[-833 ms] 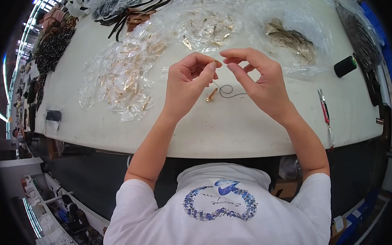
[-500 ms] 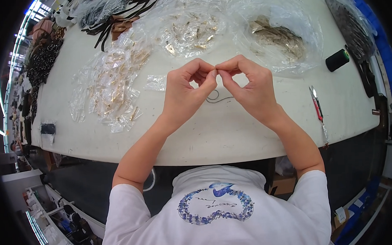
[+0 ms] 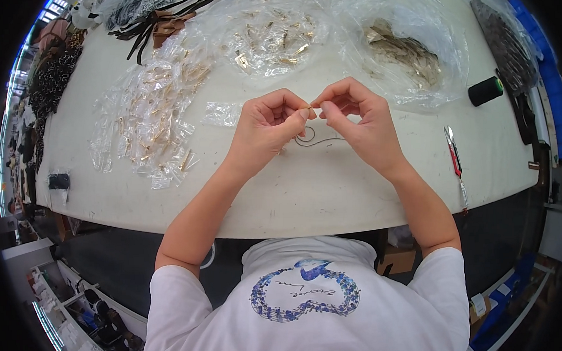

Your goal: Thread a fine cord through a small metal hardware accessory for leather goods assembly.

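Note:
Both hands meet above the middle of the white table [image 3: 282,203]. My left hand [image 3: 271,126] pinches with thumb and forefinger at something tiny, too small to name. My right hand [image 3: 361,123] pinches close beside it, its fingertips almost touching the left ones. A dark thread [image 3: 311,141] curls on the table just below the hands, and its ends run out of sight behind them. Left of my left hand lies a small clear plastic bag [image 3: 222,113].
Small clear bags with gold-coloured pieces [image 3: 159,124] are heaped at left, more [image 3: 275,41] at the back. An opened plastic bag holds brownish flat pieces [image 3: 404,54]. On the right are a black thread spool [image 3: 485,91] and red-handled scissors [image 3: 455,161]. Brown and black strips [image 3: 168,27] lie far left.
My fingertips have drawn slightly apart and the right thumb has shifted, though both hands stay pinched. The whole view has shifted slightly.

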### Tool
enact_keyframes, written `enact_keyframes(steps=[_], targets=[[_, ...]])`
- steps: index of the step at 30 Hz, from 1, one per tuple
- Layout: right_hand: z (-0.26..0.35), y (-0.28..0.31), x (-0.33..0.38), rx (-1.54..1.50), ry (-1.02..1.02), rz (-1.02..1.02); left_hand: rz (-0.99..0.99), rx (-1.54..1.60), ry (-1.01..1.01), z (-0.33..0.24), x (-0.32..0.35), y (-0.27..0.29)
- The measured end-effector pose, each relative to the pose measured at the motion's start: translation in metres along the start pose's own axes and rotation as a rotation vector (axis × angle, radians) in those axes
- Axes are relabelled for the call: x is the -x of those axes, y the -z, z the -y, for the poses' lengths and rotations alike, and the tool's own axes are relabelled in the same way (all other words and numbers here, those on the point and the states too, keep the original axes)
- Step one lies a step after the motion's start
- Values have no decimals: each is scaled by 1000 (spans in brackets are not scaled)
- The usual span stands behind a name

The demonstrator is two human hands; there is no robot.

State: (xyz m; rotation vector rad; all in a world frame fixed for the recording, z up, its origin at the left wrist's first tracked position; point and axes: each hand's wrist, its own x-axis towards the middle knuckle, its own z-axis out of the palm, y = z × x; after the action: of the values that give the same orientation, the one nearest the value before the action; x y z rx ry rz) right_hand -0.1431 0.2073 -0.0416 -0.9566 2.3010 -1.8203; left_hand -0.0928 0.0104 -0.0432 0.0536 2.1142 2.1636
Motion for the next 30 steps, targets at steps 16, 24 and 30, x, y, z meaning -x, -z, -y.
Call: enact_keyframes(steps=[16,24,30], targets=[[23,-16,-1,96,166,-151,-82,-240,-453,4,0,2],[18,-14,3,315,240,-142,-151,-671,-663,4,3,-3],[21,-19,7,569,283,-98,-136,-882,-713,13,6,-4]])
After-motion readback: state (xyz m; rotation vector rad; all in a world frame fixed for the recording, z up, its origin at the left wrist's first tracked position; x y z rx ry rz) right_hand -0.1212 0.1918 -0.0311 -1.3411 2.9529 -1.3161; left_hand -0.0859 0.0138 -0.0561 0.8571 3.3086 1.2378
